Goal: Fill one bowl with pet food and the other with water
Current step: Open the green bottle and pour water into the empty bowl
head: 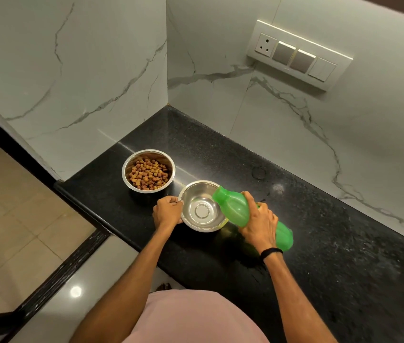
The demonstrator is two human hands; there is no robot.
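Left hand [168, 210]: fingers curled over left rim of steel bowl [202, 211], which sits on black granite surface [319, 231] near front edge. Cannot tell whether it holds water. Right hand [260, 224]: fingers wrapped round green plastic bottle [235, 206], which is tilted, neck end over bowl's right rim. Second steel bowl [149, 154] just behind-left, holding brown kibble [147, 173]. Switch panel [298, 54] on marble wall.
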